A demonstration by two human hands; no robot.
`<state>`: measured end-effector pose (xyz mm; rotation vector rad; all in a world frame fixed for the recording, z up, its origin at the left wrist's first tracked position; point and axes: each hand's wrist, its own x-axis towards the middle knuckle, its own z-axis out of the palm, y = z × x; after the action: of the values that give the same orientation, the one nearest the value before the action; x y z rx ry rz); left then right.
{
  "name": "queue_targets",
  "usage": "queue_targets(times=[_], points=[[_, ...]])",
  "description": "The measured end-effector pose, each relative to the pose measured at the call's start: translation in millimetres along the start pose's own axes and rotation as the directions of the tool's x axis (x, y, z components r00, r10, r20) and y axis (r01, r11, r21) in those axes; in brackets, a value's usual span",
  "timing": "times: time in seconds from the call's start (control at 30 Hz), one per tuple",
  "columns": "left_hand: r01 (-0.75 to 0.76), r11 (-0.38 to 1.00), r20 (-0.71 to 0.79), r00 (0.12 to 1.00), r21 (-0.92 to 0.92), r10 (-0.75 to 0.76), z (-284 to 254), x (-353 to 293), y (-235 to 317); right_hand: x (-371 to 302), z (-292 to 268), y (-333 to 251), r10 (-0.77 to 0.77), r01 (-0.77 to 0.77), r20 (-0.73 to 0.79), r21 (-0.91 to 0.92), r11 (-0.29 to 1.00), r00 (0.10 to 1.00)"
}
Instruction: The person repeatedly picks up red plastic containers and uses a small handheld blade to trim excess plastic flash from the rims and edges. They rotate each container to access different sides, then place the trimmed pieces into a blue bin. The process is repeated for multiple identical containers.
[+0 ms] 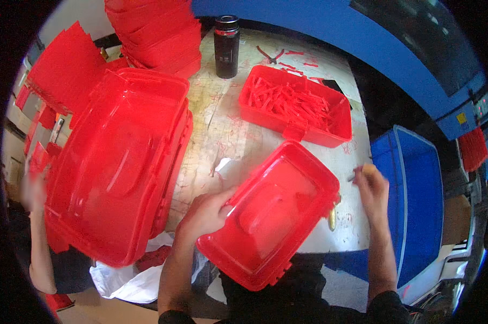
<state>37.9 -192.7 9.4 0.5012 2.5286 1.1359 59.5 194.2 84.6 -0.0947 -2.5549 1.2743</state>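
My left hand (pixel 209 215) grips the left edge of a red plastic lid (pixel 279 208), which is tilted over the near edge of the table with its hollow side up. Off the lid's right side, my right hand (pixel 372 189) is raised with its fingers pinched together. A small dark tip and a yellow patch show at those fingertips; what they hold is too small to name. Between lid and right hand, a slim yellow tool (pixel 332 216) lies on the table (pixel 217 135), partly behind the lid.
Large red trays (pixel 109 173) are stacked at left, with red stacks (pixel 157 38) behind. A red bin (pixel 322 139) holds red plastic strips. A black bottle (pixel 226 48) and pliers (pixel 271 55) stand farther back. At right is a blue crate (pixel 421 194). Another person's arm (pixel 40 243) is at far left.
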Motion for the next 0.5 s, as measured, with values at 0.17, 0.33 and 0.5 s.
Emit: queue_targets(times=[0.17, 0.33, 0.5], points=[[-0.195, 0.981, 0.228, 0.956, 0.020, 0.185, -0.8, 47.9, 25.1, 153.6, 45.0, 38.4, -0.412, 0.440, 0.155, -0.284, 0.852, 0.898], [-0.334, 0.936, 0.353, 0.894, 0.114, 0.276, 21.2, 80.9, 38.8, 251.7, 156.4, 50.5, -0.223, 0.424, 0.394, -0.551, 0.719, 0.891], [-0.418, 0.909, 0.012, 0.909, 0.003, 0.417, 18.7, 81.7, 34.9, 244.7, 130.0, 63.1, -0.272, 0.362, 0.248, -0.495, 0.789, 0.930]])
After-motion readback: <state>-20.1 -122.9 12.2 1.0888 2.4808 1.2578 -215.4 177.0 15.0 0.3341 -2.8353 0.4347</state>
